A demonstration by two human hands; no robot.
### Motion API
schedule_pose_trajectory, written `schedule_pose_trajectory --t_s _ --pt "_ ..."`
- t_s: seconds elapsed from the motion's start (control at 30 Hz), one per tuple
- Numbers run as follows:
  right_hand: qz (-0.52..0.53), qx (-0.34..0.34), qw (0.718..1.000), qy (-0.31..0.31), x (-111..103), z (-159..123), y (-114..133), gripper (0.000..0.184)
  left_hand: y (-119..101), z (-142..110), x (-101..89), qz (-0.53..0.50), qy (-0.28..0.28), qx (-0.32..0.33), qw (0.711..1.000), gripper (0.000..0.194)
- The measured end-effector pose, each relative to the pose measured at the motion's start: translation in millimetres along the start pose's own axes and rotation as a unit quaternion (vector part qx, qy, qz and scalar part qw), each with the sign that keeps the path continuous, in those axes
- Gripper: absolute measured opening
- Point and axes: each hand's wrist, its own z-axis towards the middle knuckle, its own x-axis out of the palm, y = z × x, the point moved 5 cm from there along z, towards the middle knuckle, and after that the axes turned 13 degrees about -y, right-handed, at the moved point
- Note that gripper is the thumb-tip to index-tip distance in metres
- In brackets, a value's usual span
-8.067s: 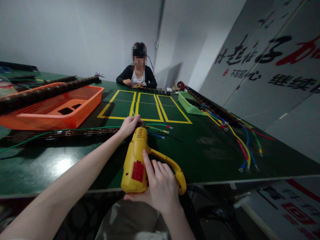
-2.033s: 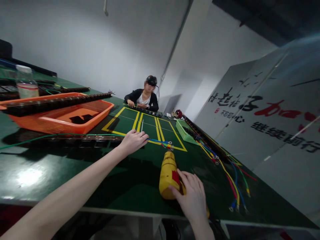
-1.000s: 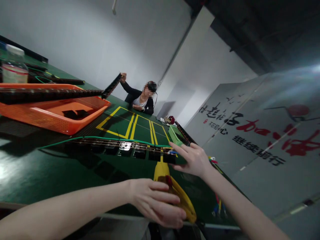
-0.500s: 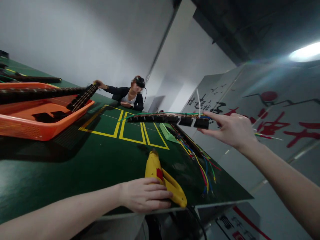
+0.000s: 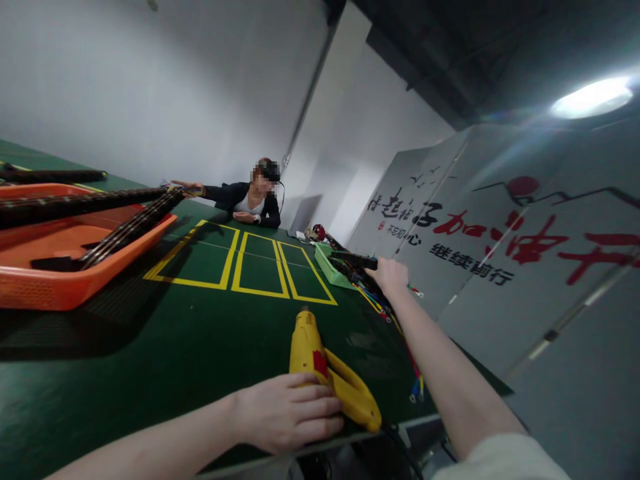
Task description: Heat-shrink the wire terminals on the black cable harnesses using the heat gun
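So our right hand (image 5: 393, 275) is closed round the near end of a dark strip (image 5: 354, 258); the fingertips are hidden, so we can't tell how tight the pinch is. A few wires with ring ends poke out past the far side of that hand. Our left hand (image 5: 295, 410) has its fingers folded over the rear of a yellow heat gun (image 5: 306, 343), but the thumb's out of sight and we can't judge how firmly it's holding. The big change: half a second ago that strip was up in the air over the middle of the table (image 5: 225, 347), and now it's out to the right, by the green basket (image 5: 324, 261). Can't tell if it's touching the basket or just above it. We'd guess its turn at the nozzle is over for now, since the gun lies on the table pointing at nothing but yellow tape lines (image 5: 257, 292). Loose cables (image 5: 415, 388) with ring ends trail below our right forearm. Over on the left, the co-worker's hand (image 5: 193, 189) has lowered a second strip (image 5: 134, 230), which now slants down into the orange basket (image 5: 125, 265).
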Motion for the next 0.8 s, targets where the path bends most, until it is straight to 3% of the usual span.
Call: schedule_pose_trajectory --t_s 0.2,0.33,0.43,0.57,0.7,0.8 --pt "0.056 0.104 0.988 0.099 50 -5 -6 0.036 -1 4 1.0 -0.013 0.018 0.009 1.000 0.034" --pt "0.093 0.137 0.981 0.099 63 -9 -19 0.036 -2 4 1.2 -0.013 0.027 0.013 0.999 0.032" --pt "0.125 0.155 0.979 0.052 59 -15 -28 0.037 -3 3 0.6 -0.020 0.028 0.012 0.999 0.031" --pt "0.188 0.155 0.968 -0.062 38 -27 -24 0.041 -1 3 2.1 -0.032 0.036 -0.008 0.999 0.032" --pt "0.270 0.139 0.937 -0.173 19 -47 -8 0.044 3 0 7.9 -0.048 0.039 -0.049 0.997 0.034" --pt "0.322 0.177 0.907 -0.207 23 -66 -11 0.041 4 -4 11.0 -0.051 0.041 -0.062 0.996 0.034"
